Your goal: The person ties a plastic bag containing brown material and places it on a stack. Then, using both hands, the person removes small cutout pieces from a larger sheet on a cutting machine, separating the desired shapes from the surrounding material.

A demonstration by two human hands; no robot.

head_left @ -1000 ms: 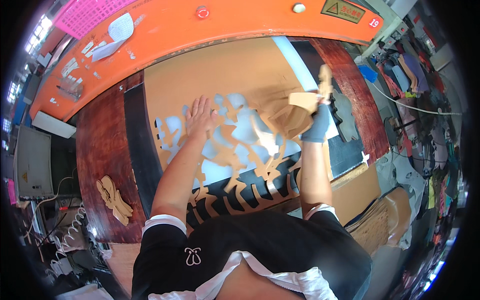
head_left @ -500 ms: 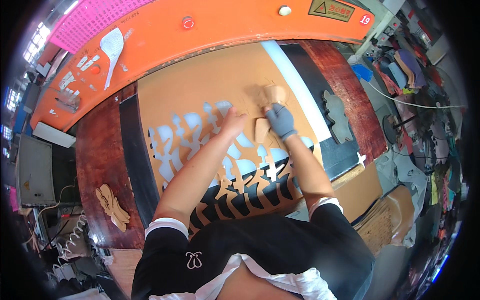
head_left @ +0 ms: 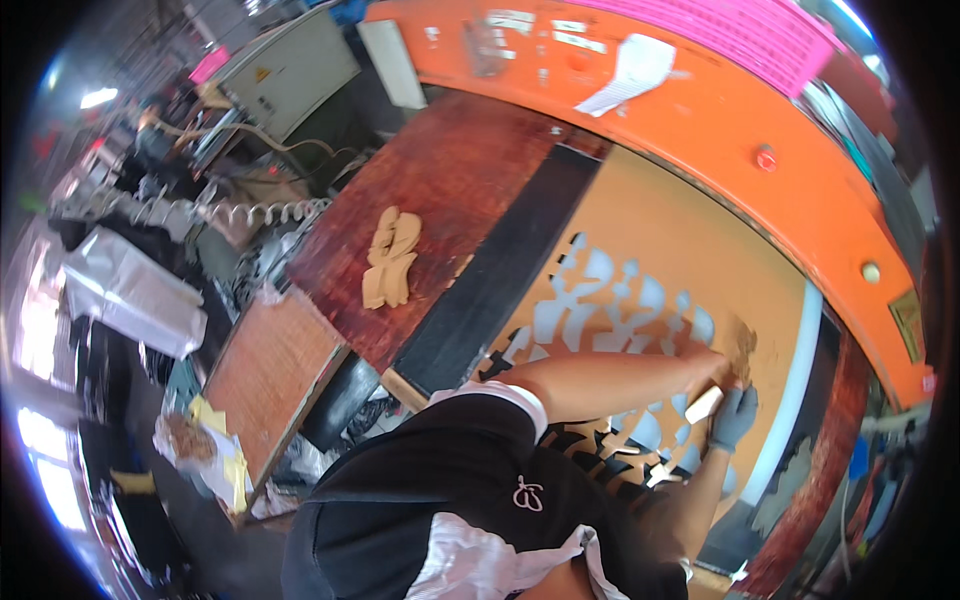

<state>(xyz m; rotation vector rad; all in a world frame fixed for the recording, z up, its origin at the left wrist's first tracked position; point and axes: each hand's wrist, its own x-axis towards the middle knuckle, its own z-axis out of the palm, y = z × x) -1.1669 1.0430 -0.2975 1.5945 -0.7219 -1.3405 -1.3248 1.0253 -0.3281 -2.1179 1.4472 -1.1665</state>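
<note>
A tan sheet (head_left: 660, 210) lies on the work table, with many shapes cut out of it so that pale blue and black show through. My bare left hand (head_left: 705, 360) reaches over the cut area, its fingers smeared by motion. Close to it, my right hand (head_left: 735, 415) wears a grey glove with bare fingertips. Its fingers are drawn together; what they hold is blurred and hard to make out. A small tan block-shaped piece (head_left: 703, 404) sits just left of the glove. Loose cut pieces (head_left: 620, 442) lie below my left forearm.
An orange machine beam (head_left: 690, 110) with a red button (head_left: 766, 158) spans the far side. A stack of tan cut pieces (head_left: 392, 258) rests on the red-brown table (head_left: 440, 150). Black strips (head_left: 500, 270) flank the sheet. A wooden board (head_left: 275, 370) stands near left.
The view has swung left, bringing the left side of the workshop into sight. Both hands stay close together over the sheet; the blurred tan piece at the right hand's fingertips is less distinct now.
</note>
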